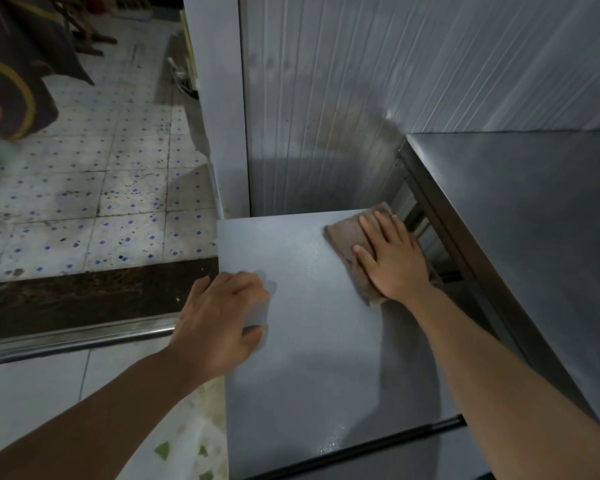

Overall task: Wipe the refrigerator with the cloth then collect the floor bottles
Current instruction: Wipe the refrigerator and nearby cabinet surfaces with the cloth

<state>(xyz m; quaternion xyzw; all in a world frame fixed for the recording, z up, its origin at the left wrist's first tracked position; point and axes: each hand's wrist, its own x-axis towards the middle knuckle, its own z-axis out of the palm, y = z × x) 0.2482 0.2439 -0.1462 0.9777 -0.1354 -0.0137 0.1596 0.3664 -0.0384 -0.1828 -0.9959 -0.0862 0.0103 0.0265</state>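
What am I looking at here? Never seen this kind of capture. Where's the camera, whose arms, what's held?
There is no robot here. A person wears one wide-angle camera on the head, looking forward and down, so the two bare arms entering from the bottom are their own.

The grey flat surface in the middle is the top of the refrigerator. The right hand lies with straight fingers on a brown cloth, pressing it against the far right part of that top, which is the wiping step. The left hand rests on the top's left edge with its fingers bent and holds nothing that I can see.

To the right stands a taller metal unit. Behind is a ribbed metal wall. On the left is a stained tiled floor. No bottles can be made out in this picture.
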